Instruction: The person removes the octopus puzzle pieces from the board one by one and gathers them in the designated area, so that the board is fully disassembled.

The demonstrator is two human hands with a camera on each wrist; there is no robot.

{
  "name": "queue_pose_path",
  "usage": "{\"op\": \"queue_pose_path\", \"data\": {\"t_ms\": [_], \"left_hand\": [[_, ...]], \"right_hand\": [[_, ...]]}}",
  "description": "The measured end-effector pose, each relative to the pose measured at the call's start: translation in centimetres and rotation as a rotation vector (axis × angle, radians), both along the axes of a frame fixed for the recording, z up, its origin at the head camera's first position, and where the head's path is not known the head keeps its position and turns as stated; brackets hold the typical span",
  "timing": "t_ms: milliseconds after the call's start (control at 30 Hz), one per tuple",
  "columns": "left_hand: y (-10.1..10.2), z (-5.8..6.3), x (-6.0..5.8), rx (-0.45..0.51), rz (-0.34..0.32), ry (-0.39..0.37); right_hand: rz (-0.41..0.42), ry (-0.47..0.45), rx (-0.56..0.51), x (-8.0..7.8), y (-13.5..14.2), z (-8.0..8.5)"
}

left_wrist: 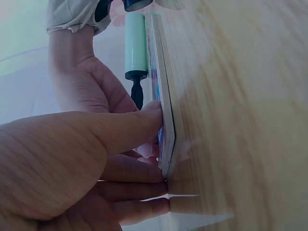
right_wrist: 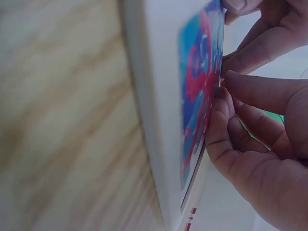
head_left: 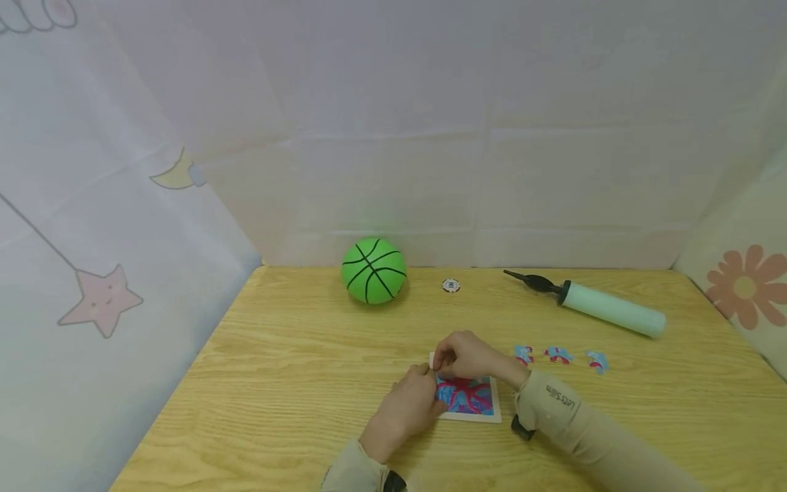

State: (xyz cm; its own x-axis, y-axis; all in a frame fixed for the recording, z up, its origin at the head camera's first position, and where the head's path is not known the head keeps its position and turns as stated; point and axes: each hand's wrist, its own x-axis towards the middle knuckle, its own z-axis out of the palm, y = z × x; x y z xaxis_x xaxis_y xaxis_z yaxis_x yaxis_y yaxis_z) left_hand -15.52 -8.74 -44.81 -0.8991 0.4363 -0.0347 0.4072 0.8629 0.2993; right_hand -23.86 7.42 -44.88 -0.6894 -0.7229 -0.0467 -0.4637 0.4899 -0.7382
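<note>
A flat jigsaw puzzle (head_left: 470,398) in a white tray frame lies on the table, showing a pink octopus-like figure on blue and purple. My left hand (head_left: 408,403) holds the frame's left side, its thumb (left_wrist: 151,113) over the edge and the other fingers against the far corner. From the right, my right hand (head_left: 468,357) reaches over the picture. Its thumb and curled forefinger (right_wrist: 220,113) pinch together at the puzzle's upper left, at a puzzle piece mostly hidden by the fingertips. Three loose puzzle pieces (head_left: 558,354) lie in a row beyond my right wrist.
A green ball (head_left: 374,271) with black basketball lines sits at the back of the wooden table (head_left: 277,355). Right of it lies a poker chip (head_left: 451,285). A pale green hand pump (head_left: 615,309) with a black nozzle lies at the back right. Patterned cloth hangs around the table.
</note>
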Motion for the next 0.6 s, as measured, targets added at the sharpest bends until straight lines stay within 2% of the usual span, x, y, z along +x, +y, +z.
{"op": "queue_pose_path", "data": {"t_ms": [300, 600], "left_hand": [[0.14, -0.07, -0.01, 0.009, 0.019, -0.007], [0.17, -0.16, -0.05, 0.028, 0.029, -0.007]], "right_hand": [[0.003, -0.016, 0.008, -0.02, 0.06, -0.02], [0.011, 0.018, 0.01, -0.14, 0.08, -0.33]]}}
